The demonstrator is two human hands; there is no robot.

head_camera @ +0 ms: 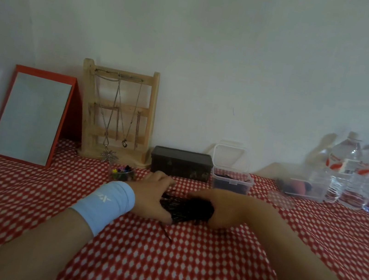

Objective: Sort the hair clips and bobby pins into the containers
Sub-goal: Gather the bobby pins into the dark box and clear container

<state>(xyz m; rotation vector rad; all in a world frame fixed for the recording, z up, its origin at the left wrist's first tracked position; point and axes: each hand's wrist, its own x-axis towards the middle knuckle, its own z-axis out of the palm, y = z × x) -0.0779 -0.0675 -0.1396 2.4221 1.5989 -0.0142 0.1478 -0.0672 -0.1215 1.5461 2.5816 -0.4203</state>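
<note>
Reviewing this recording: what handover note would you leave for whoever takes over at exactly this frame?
Left hand and right hand: both curled round the pile of bobby pins on the checked cloth.
One stray pin lies on the cloth just nearer the person.
Done: the clear tub, lid open, holds some pins; the small container holds coloured clips.
Left: get the pile and the stray pin into the tub.

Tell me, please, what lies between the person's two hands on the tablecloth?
A dark heap of bobby pins, cupped by the left hand and right hand; the head view shows it.
</note>
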